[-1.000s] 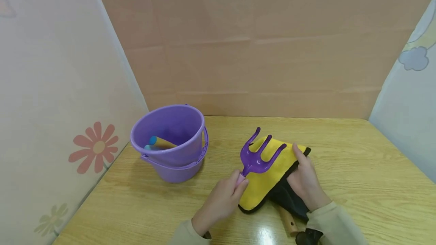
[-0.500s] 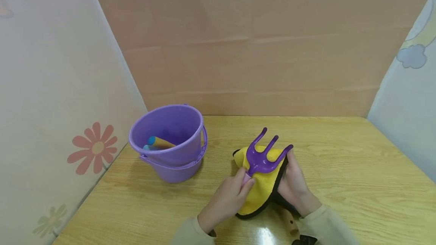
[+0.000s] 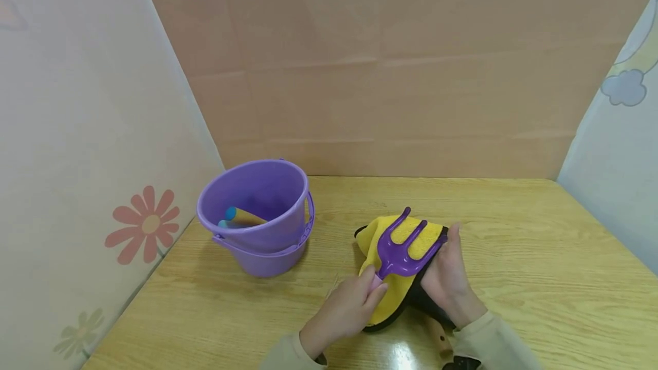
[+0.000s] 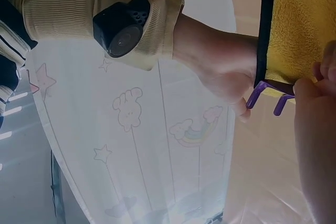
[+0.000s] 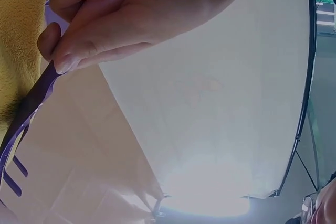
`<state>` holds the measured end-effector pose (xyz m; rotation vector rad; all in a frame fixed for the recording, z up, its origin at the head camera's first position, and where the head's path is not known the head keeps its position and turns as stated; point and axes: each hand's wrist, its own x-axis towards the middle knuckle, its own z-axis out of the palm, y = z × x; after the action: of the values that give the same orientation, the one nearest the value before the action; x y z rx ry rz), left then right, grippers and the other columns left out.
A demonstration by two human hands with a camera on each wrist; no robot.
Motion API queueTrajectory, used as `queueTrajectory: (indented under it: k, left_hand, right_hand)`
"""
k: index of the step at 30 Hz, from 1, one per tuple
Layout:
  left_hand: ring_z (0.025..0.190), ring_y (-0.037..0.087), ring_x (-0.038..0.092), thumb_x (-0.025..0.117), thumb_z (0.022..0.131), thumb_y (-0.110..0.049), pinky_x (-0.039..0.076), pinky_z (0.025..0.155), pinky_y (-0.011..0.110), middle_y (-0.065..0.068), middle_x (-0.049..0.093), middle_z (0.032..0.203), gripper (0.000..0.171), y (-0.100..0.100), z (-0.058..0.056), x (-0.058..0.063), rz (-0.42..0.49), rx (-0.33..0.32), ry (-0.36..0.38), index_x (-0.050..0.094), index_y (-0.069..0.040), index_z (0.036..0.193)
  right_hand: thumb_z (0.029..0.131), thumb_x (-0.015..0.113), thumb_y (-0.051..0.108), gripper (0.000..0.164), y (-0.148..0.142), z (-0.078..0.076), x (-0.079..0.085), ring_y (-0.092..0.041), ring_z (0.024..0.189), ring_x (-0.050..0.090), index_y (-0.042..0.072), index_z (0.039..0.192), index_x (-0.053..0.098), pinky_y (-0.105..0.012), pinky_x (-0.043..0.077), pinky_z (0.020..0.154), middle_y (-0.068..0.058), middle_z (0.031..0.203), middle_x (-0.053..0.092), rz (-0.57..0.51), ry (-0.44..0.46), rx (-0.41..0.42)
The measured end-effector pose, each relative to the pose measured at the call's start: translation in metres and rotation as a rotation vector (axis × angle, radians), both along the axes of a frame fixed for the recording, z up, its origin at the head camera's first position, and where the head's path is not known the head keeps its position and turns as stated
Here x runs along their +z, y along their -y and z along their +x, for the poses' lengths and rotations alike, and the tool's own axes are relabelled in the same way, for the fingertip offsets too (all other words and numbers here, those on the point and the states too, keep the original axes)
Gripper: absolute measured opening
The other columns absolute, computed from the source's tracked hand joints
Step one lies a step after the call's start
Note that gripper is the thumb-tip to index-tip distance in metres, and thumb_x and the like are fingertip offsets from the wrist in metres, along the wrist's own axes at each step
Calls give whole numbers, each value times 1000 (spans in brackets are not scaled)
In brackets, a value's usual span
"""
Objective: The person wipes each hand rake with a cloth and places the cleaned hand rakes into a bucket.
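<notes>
In the head view my left hand (image 3: pixel 344 307) grips the pink handle of a purple three-pronged garden hand fork (image 3: pixel 398 258), tines pointing away and to the right. A yellow cloth (image 3: pixel 375 241) with black edging lies behind and under the fork head. My right hand (image 3: pixel 452 284) holds the cloth from its right side, thumb up beside the outer tine and fingers hidden behind the fabric. The left wrist view shows the purple tines (image 4: pixel 254 95) at the cloth's edge, close to the right hand. From the right wrist, the left hand (image 5: pixel 142 19) appears wrapped round the handle.
A purple bucket (image 3: pixel 264 261) stands at the left, with a yellow-and-blue rod (image 3: pixel 247 217) and a light blue piece inside. Partly under the cloth lies a wooden handle (image 3: pixel 438 336), beside a black object (image 3: pixel 462 363) near the right sleeve. Walls enclose the wooden table (image 3: pixel 540 233).
My left hand has carried the fork right and then slightly nearer, over the cloth. My right hand has shifted slightly left, bunching the cloth, and its thumb now stands up beside the tines.
</notes>
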<state>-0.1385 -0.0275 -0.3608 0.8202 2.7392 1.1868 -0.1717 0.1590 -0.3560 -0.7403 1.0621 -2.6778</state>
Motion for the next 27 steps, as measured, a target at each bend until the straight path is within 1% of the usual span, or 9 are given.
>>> queueTrajectory:
  k: [4,6,8,10,14,16,19,23,27]
  left_hand:
    - [50,1,29,42,98,-28,27,45,17,-10,31,60,23,1,0,-2,11,-10,17,40,-14,80]
    - [50,1,30,42,98,-28,27,45,17,-10,31,61,23,3,-1,-3,12,-13,35,40,-14,80]
    - [51,1,30,42,98,-27,28,46,17,-10,32,61,23,4,-1,-4,0,-12,31,40,-14,80]
    - [51,2,30,42,98,-28,28,46,17,-9,32,62,23,6,0,-4,-3,-10,47,40,-14,80]
    - [52,2,30,43,98,-28,28,47,17,-9,32,62,24,8,1,-7,4,-2,84,39,-14,79]
    - [52,3,31,43,98,-28,28,47,17,-9,32,62,24,10,1,-8,0,2,97,40,-14,79]
    - [52,3,31,44,97,-29,29,47,18,-9,32,62,24,12,0,-8,-26,21,92,40,-14,78]
    - [53,5,31,44,97,-29,28,47,20,-8,32,62,25,17,-2,-10,-53,59,100,40,-14,78]
    - [54,6,32,45,97,-29,29,48,20,-7,32,63,25,20,-2,-13,-37,73,122,41,-13,77]
  right_hand:
    - [99,11,44,46,-2,0,1,-6,118,43,15,124,37,-21,32,98,4,125,43,55,29,-43]
    - [101,14,37,38,-3,0,2,-5,118,42,15,123,36,-21,32,98,5,125,42,65,50,-56]
    - [102,17,30,31,-4,0,2,-4,118,40,15,123,33,-20,30,99,6,126,39,69,67,-66]
    - [102,18,25,28,-5,0,2,-3,121,37,15,125,31,-20,28,100,7,129,36,75,69,-60]
    - [103,22,18,27,-6,-3,1,-4,118,41,14,122,41,-21,31,98,7,124,44,125,34,-102]
    - [102,25,16,27,-7,-3,1,-5,115,45,14,118,47,-22,35,95,6,119,51,170,5,-139]
    - [102,26,17,27,-9,-3,3,-4,111,49,14,115,50,-20,39,92,6,114,55,261,-44,-186]
    - [102,28,20,23,-11,-2,5,-3,112,47,14,115,46,-19,38,93,7,114,53,354,-87,-247]
    - [102,29,22,22,-10,-2,7,-2,114,44,14,116,44,-18,37,93,8,116,49,393,-103,-280]
